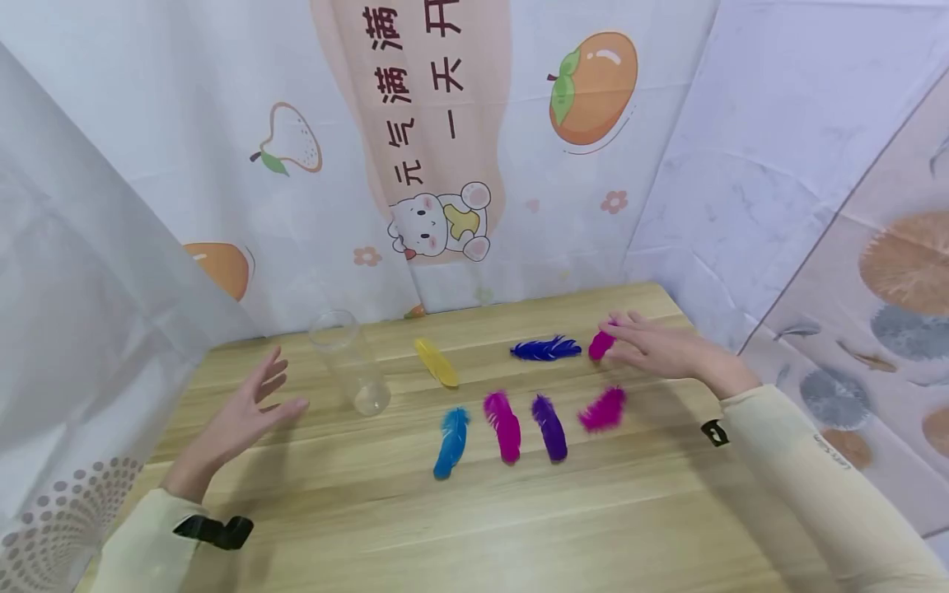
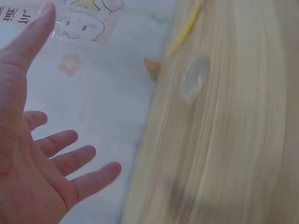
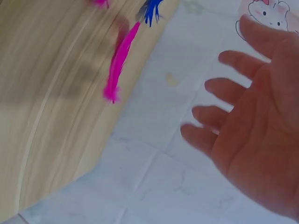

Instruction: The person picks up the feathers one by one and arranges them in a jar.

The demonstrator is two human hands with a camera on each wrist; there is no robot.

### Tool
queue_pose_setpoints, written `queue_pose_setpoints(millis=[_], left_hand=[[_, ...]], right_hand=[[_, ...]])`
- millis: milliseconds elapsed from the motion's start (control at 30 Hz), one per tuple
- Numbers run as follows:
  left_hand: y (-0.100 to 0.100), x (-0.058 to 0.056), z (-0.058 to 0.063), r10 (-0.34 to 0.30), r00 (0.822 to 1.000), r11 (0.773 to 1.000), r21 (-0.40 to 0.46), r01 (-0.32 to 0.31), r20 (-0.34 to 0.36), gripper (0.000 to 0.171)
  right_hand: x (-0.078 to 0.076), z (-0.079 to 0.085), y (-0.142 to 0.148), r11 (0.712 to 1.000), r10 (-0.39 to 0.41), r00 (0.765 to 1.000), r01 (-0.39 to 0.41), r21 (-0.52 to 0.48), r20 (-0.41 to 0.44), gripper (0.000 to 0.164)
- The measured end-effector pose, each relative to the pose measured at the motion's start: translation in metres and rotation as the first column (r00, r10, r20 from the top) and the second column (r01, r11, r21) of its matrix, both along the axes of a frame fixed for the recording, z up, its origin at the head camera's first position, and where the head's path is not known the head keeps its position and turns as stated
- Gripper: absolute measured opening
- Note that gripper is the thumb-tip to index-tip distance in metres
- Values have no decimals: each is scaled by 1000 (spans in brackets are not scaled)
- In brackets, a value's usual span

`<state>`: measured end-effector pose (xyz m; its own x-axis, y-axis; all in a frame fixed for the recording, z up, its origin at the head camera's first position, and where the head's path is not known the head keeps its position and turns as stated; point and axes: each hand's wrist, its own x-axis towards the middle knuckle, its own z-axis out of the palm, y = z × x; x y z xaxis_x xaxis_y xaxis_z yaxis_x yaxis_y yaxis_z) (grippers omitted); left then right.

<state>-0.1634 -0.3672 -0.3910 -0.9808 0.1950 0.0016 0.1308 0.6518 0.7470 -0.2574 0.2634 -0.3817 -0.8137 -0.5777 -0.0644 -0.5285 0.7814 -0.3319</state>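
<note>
Far left: left hand held above the tabletop, fingers spread, thumb angled apart; a black strap was worn over the sleeve below it. A clear cylinder was seen standing just to the right of that hand, its thumb turned toward the cylinder and apart from it.

Yellow feather was noted beyond the cylinder, to the right of the left hand. Light-blue feather was set between the two hands, nearer the person than either hand's fingertips. A long magenta feather was placed to its right, still between the hands. Dark-blue feather was laid crosswise to the left of the right hand's fingertips; purple feather was found on the near side of it. A fluffy magenta feather was located on the near side of the right hand's fingers.

Small magenta feather was partly covered by the right hand in the head view; in the right wrist view it was shown apart from the fingers, which were extended and spread. Whether it was fully resting on wood could not be told.
</note>
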Motion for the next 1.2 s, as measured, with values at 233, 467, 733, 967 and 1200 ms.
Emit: queue_pose_setpoints(millis=[233,467,733,967,1200], left_hand=[[14,-11,-7,-5,1000,980,198,8,-16,81],[22,-19,-15,-74,994,892,441,102,-81,72],[35,-32,-20,-38,995,734,673,88,-89,83],[49,-38,-35,44,983,772,630,79,-177,97],[62,-44,-39,130,967,810,585,23,-217,92]], right_hand=[[-2,3,-13,978,42,992,-16,-208,123,70],[-7,2,-26,913,85,971,14,-408,223,69],[-7,-2,-46,857,152,943,23,-515,295,64],[-3,-12,-59,857,164,936,21,-515,312,64],[-1,-19,-71,861,178,913,37,-508,367,64]])
